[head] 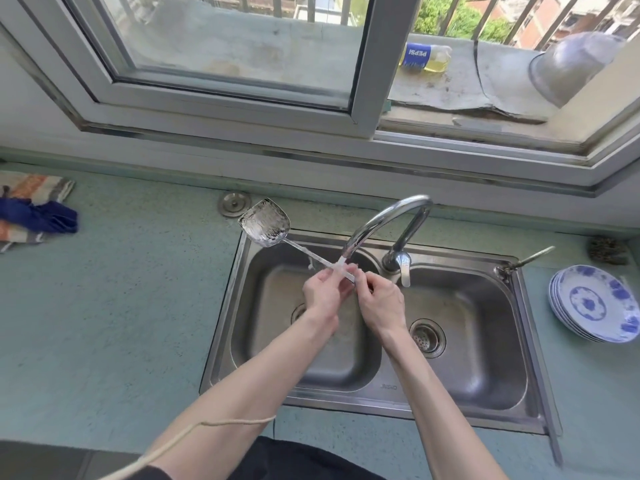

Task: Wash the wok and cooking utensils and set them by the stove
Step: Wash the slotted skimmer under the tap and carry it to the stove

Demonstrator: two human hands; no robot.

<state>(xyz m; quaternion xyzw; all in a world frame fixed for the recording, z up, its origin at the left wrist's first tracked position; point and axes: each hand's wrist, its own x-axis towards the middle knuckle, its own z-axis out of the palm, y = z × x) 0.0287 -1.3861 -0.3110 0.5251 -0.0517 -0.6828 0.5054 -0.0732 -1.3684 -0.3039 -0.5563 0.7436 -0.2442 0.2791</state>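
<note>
A shiny steel spatula (266, 221) is held over the left basin of the double sink (526, 358), its blade up and to the left. Water runs from the curved tap (388, 220) onto its handle. My left hand (323, 294) grips the handle from the left, fingers curled round it. My right hand (381, 303) pinches the handle's near end just to the right, close under the spout. No wok is in view.
A stack of blue-and-white plates (595, 303) sits on the counter right of the sink, a scouring pad (607, 249) behind it. Folded cloths (34, 211) lie at far left. A sink plug (234, 203) rests behind the basin. On the window ledge lie a bottle (427, 57) and a metal bowl (568, 67).
</note>
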